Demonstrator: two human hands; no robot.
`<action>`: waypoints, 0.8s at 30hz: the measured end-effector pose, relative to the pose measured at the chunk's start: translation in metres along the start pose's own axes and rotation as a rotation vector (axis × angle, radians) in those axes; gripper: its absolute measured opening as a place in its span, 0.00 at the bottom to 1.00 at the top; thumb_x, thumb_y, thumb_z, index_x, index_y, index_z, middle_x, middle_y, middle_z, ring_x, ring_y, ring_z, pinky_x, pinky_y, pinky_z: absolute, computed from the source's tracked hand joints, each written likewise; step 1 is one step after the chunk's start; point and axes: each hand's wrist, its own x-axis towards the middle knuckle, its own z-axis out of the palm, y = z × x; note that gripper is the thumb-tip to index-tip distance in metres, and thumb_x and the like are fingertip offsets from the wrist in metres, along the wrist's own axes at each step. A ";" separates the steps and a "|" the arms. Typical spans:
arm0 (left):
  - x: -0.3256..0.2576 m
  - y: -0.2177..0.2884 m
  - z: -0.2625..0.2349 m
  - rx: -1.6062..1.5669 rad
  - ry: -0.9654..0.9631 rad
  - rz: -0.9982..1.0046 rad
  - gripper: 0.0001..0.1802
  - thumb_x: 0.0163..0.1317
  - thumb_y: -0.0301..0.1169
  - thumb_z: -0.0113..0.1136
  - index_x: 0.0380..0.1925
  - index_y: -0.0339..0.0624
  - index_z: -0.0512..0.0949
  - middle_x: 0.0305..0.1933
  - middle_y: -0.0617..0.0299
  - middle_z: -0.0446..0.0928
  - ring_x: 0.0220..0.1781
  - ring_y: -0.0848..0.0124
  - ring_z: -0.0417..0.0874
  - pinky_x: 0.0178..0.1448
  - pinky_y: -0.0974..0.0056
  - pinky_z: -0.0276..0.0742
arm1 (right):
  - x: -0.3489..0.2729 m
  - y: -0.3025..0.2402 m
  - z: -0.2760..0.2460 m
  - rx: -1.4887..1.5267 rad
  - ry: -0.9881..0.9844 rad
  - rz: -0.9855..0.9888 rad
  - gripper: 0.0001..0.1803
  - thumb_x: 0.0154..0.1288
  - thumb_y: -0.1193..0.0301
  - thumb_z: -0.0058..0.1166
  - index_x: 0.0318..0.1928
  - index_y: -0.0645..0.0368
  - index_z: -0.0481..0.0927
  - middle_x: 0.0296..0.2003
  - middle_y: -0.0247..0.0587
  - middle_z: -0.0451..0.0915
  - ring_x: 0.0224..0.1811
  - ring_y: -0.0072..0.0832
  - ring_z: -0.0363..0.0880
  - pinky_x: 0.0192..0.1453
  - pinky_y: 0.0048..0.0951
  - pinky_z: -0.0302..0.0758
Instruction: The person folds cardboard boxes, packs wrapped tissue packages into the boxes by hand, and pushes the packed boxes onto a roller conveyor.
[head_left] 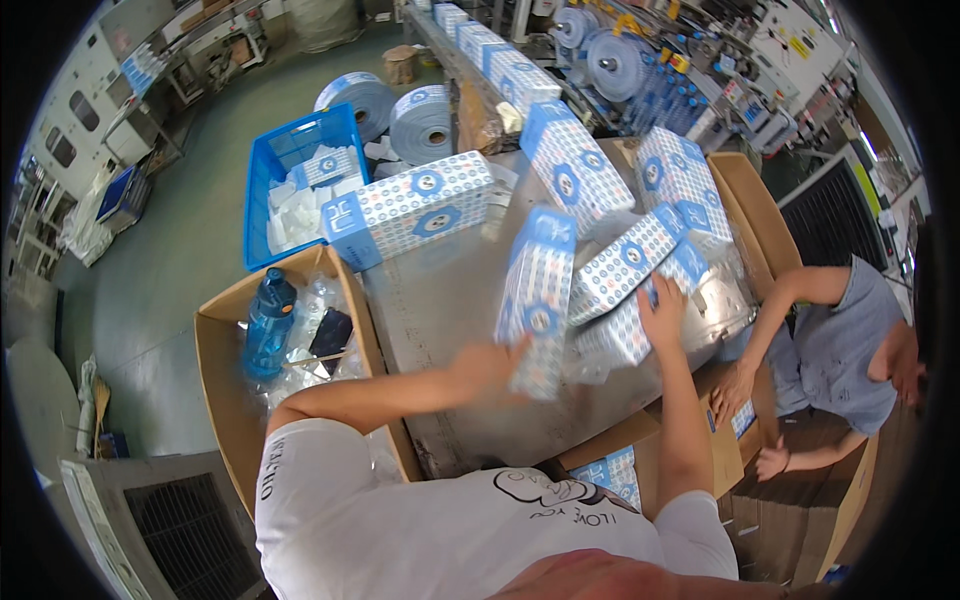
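Several long blue-and-white patterned soft packs lie on a metal table [440,330]. My left hand [485,368], smeared by motion, is at the near side of a tilted pack [540,290]; its grip cannot be made out. My right hand [660,312] has bent fingers over a shorter-looking pack [622,335] at the near right of the pile, whose far part is partly hidden. Directly beyond it, another pack [628,262] lies slanted. Two more packs, one upper middle [575,170] and one upper right [683,185], lie farther off.
Left of the table stand a cardboard box [225,350] with a blue bottle [268,325] and a blue crate [255,215] of scraps. A pack [415,208] lies beside the crate. Film rolls [422,125] stand behind. At right, a co-worker [845,330] reaches into an open carton [700,450].
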 end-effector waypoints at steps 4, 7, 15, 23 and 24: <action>-0.026 0.011 0.010 0.543 0.189 0.698 0.58 0.48 0.60 0.65 0.68 0.30 0.54 0.58 0.45 0.70 0.62 0.54 0.68 0.68 0.52 0.61 | -0.066 -0.041 -0.055 0.003 -0.186 -0.138 0.29 0.50 0.60 0.65 0.53 0.58 0.74 0.46 0.48 0.76 0.55 0.48 0.68 0.63 0.50 0.59; 0.031 -0.018 0.005 0.467 0.518 0.938 0.43 0.40 0.49 0.73 0.54 0.35 0.72 0.55 0.46 0.73 0.60 0.54 0.69 0.67 0.54 0.61 | -0.097 -0.050 -0.057 -0.081 0.012 0.140 0.43 0.46 0.59 0.68 0.62 0.59 0.65 0.49 0.54 0.74 0.59 0.50 0.66 0.64 0.49 0.61; 0.068 -0.011 -0.014 0.030 0.340 0.682 0.41 0.35 0.36 0.76 0.55 0.41 0.72 0.50 0.46 0.76 0.53 0.48 0.76 0.57 0.51 0.72 | -0.091 0.041 -0.101 0.977 -0.053 0.796 0.54 0.45 0.76 0.68 0.71 0.60 0.49 0.58 0.55 0.70 0.56 0.45 0.74 0.55 0.40 0.76; 0.056 0.029 -0.067 -2.077 0.121 0.462 0.31 0.66 0.45 0.56 0.63 0.38 0.66 0.60 0.51 0.74 0.60 0.57 0.76 0.64 0.51 0.72 | -0.289 0.060 -0.214 1.732 0.610 0.649 0.34 0.64 0.53 0.51 0.64 0.61 0.66 0.58 0.49 0.72 0.54 0.38 0.76 0.55 0.40 0.75; 0.066 0.055 -0.057 -2.155 0.066 0.491 0.31 0.67 0.48 0.54 0.62 0.40 0.68 0.61 0.53 0.74 0.61 0.57 0.76 0.65 0.51 0.71 | -0.317 0.069 -0.214 1.775 0.689 0.594 0.34 0.64 0.52 0.50 0.63 0.61 0.67 0.59 0.48 0.71 0.55 0.38 0.75 0.56 0.41 0.74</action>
